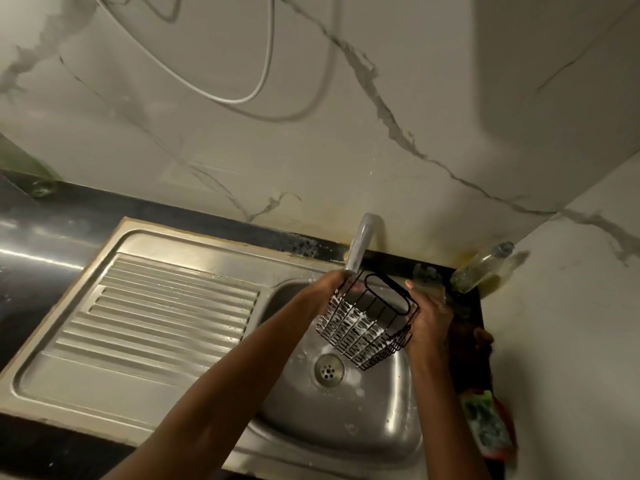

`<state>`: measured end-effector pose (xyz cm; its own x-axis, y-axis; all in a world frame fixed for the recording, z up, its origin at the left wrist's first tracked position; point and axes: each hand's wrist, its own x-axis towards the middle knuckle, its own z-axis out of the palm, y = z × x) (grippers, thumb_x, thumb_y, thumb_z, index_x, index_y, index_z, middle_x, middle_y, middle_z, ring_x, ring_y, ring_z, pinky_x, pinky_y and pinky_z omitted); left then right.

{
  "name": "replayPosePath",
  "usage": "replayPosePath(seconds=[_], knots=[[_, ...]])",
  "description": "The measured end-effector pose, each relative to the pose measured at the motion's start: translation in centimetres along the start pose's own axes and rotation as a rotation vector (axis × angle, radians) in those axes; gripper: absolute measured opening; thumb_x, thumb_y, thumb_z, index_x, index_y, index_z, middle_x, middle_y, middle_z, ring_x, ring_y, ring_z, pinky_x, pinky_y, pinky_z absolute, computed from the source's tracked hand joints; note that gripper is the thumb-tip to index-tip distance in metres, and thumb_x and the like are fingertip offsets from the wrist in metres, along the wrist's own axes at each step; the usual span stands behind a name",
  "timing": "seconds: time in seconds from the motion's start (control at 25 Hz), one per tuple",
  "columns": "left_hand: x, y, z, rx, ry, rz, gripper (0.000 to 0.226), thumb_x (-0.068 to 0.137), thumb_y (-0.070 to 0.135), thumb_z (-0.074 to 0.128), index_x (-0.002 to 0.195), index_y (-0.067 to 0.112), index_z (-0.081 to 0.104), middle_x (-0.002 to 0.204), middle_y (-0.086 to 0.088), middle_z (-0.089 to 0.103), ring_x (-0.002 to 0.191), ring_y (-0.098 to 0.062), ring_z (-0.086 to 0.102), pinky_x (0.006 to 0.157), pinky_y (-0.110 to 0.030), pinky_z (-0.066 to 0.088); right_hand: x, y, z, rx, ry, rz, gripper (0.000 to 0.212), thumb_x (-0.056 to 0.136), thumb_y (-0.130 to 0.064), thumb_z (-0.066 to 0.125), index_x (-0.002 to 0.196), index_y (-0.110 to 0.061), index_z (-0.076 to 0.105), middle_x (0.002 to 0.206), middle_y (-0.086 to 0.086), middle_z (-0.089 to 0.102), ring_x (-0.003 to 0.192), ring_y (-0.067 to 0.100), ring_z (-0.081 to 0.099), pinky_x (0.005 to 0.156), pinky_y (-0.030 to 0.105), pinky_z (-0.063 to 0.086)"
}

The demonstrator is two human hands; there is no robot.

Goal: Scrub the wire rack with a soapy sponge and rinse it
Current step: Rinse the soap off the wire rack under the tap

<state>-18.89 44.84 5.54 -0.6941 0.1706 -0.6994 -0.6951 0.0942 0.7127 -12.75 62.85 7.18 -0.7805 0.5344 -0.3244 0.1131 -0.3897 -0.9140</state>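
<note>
Wire rack (367, 323) soapy, gripped by L hand (325, 289) & R hand (429, 320), under tap (362, 244), over sink (346, 417)

Marble-veined wall (346, 150) — dim, perhaps tiled.

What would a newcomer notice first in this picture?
First, the black wire rack, streaked with white soap foam, held by both hands over the steel sink, just below the tap. Next, the green sponge lying on the counter at the sink's right edge.
</note>
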Motion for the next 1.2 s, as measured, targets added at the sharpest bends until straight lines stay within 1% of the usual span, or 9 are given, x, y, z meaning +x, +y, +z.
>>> replayPosePath(seconds=[0.2,0.36,0.48,0.6,0.76,0.92,1.0,1.08,1.2], knots=[[-0.4,3.2,-0.9,-0.128,0.003,-0.083,0.038,0.109,0.037,0.044,0.090,0.009,0.063,0.079,-0.005,0.059,0.061,-0.013,0.054,0.051,-0.023,0.048,2.0,2.4,0.8,-0.103,0.022,-0.039,0.043,0.055,-0.034,0.097,0.069,-0.006,0.068,0.073,0.019,0.049,0.069,0.033,0.049,0.069,0.046,0.045],[-0.3,2.7,-0.1,-0.100,-0.054,-0.120,0.031,0.109,0.024,0.043,0.083,0.014,0.057,0.078,-0.002,0.057,0.069,-0.014,0.056,0.045,-0.019,0.054,0.3,0.3,1.2,-0.110,-0.008,-0.116,0.023,0.067,-0.019,0.089,0.062,-0.013,0.068,0.069,0.018,0.053,0.069,0.033,0.052,0.072,0.045,0.048],[0.8,2.2,1.0,-0.039,-0.006,-0.155,0.037,0.108,0.011,0.040,0.072,0.007,0.049,0.066,-0.007,0.052,0.055,-0.013,0.051,0.037,-0.016,0.044,0.2,-1.2,0.4,-0.080,-0.045,-0.169,0.014,0.078,0.001,0.077,0.070,-0.009,0.074,0.074,0.015,0.067,0.077,0.033,0.065,0.079,0.044,0.057],[0.6,1.8,1.8,-0.010,-0.024,-0.160,0.032,0.107,0.012,0.039,0.078,0.011,0.052,0.076,-0.004,0.055,0.065,-0.013,0.055,0.055,-0.022,0.050,-0.2,-1.7,-0.3,-0.072,-0.064,-0.181,0.025,0.083,0.005,0.071,0.065,-0.013,0.075,0.068,0.009,0.067,0.067,0.027,0.065,0.068,0.035,0.058],[-0.9,2.6,1.9,-0.053,-0.045,-0.159,0.028,0.108,0.013,0.041,0.086,0.013,0.056,0.080,-0.002,0.052,0.069,-0.013,0.052,0.046,-0.015,0.052,1.2,-0.5,-0.6,-0.262,-0.055,-0.291,0.032,0.082,-0.006,0.077,0.053,-0.010,0.064,0.051,0.009,0.050,0.050,0.022,0.049,0.057,0.029,0.046],[-0.5,2.2,0.8,-0.028,-0.006,-0.218,0.035,0.102,0.030,0.058,0.117,-0.001,0.062,0.093,-0.014,0.059,0.088,-0.024,0.060,0.097,-0.037,0.056,2.1,1.1,-0.3,-0.325,-0.093,-0.290,0.047,0.071,-0.044,0.085,0.071,-0.001,0.067,0.064,0.015,0.051,0.061,0.026,0.050,0.064,0.038,0.046],[-0.6,1.7,0.2,-0.083,-0.044,-0.214,0.038,0.100,0.042,0.055,0.103,0.004,0.063,0.094,-0.013,0.062,0.090,-0.027,0.061,0.091,-0.040,0.055,2.1,1.6,-0.1,-0.363,-0.114,-0.297,0.054,0.074,-0.039,0.085,0.067,0.008,0.061,0.059,0.026,0.054,0.051,0.035,0.053,0.063,0.036,0.045],[0.2,0.9,-0.3,-0.124,-0.022,-0.226,0.051,0.097,0.050,0.053,0.113,0.004,0.067,0.095,-0.013,0.067,0.085,-0.027,0.062,0.080,-0.038,0.055,1.7,2.0,0.3,-0.399,-0.106,-0.339,0.047,0.079,-0.025,0.083,0.071,0.014,0.058,0.067,0.042,0.054,0.052,0.047,0.054,0.062,0.033,0.045],[-1.5,1.0,-0.5,-0.120,-0.006,-0.261,0.065,0.096,0.054,0.052,0.139,0.006,0.060,0.109,-0.015,0.070,0.086,-0.028,0.063,0.081,-0.037,0.054,0.9,2.1,0.7,-0.406,-0.107,-0.336,0.043,0.076,-0.027,0.080,0.069,0.010,0.059,0.069,0.040,0.056,0.054,0.024,0.052,0.063,0.031,0.045]])
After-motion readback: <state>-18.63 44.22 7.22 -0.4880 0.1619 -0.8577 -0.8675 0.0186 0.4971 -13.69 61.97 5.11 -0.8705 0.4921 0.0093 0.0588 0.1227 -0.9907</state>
